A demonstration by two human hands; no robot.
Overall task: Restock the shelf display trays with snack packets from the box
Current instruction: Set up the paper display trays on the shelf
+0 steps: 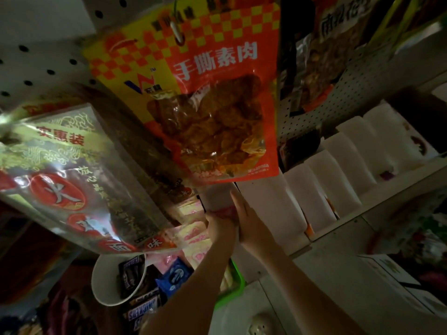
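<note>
Your left grip (219,226): clasping pink packet (223,211) at white tray (215,197) front edge. Your right grip (250,226): released, fingers straight beside tray. Orange bag (205,93) hangs close above tray.

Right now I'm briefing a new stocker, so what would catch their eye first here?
A big red-and-yellow snack bag hangs on a hook at top centre, dominating the view. Below it, the left hand and right hand meet at a pink packet beside the row of white trays.

glossy plastic snack bag (217,112), matt perforated metal panel (48,56), smooth white cup (106,281)
</note>
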